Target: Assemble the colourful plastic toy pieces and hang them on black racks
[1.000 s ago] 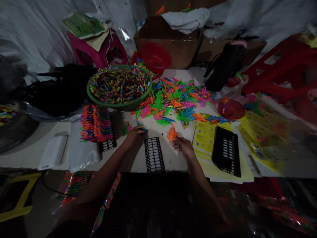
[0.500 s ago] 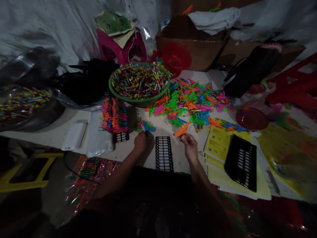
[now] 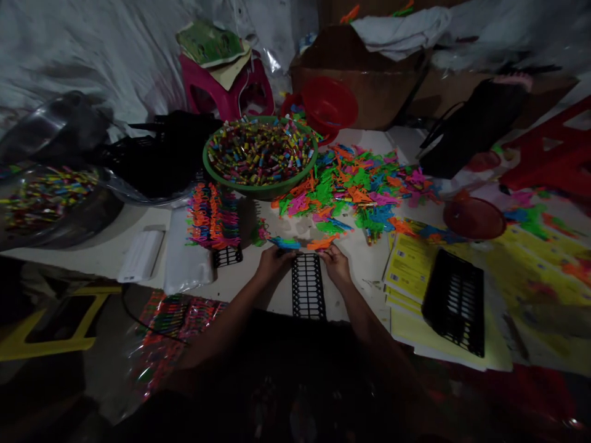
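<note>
My left hand (image 3: 271,263) is closed on a small blue plastic toy piece (image 3: 287,244) at the far left corner of a black slotted rack (image 3: 308,288). Opposite it, my right hand (image 3: 337,264) pinches a small orange plastic toy piece (image 3: 322,242) by the rack's far right corner. The rack lies flat on the table before me, its slots showing no coloured pieces. Both fingertips are dim, and the exact shape of the held pieces is hard to make out.
Beyond my hands lie a heap of coloured plastic pieces (image 3: 355,184) and a green basin (image 3: 217,177) of small colourful tubes. Filled racks (image 3: 212,215) stand left. Yellow printed sheets (image 3: 406,264) under a black rack (image 3: 455,301) lie right; a white box (image 3: 141,255) sits left.
My right hand has moved left with the orange piece to the rack's far edge. My left hand has shifted slightly right with the blue piece, so the hands are closer together.
</note>
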`<state>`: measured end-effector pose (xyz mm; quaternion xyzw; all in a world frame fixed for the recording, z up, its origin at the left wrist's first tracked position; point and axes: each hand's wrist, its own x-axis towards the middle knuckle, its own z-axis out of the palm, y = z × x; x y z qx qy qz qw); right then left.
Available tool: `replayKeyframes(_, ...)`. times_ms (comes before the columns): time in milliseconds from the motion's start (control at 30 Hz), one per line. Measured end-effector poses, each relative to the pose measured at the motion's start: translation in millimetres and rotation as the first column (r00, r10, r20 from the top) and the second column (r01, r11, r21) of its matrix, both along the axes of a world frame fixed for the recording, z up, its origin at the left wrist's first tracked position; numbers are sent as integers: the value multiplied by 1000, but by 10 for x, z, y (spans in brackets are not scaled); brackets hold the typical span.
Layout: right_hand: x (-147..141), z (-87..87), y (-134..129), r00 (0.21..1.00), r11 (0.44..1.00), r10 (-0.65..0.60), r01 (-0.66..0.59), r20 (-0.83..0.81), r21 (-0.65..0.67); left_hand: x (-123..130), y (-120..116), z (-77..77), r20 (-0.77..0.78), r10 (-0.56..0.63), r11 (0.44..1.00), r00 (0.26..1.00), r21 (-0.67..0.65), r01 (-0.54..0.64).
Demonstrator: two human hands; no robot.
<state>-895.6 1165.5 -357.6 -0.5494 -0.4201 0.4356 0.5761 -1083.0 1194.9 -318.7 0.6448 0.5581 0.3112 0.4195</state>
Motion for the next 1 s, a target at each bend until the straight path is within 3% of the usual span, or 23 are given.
replayKeyframes(267, 66, -25, -15, 959, 999, 8, 4, 283, -44, 45, 60, 16, -167, -118, 990, 979, 63, 130)
replayKeyframes(467, 24, -19, -130, 967, 997, -11, 31, 255, -74, -8, 59, 39, -348, -170, 973, 922, 90, 213)
replayKeyframes(800, 6, 106, -174, 948, 997, 2, 23, 319, -74, -25, 114, -3, -439, -210, 942, 873, 149, 302)
replayKeyframes(1000, 14, 58, -196, 916, 999, -7, 26, 402, -43, 12, 82, 14, -516, -192, 925, 835, 188, 330)
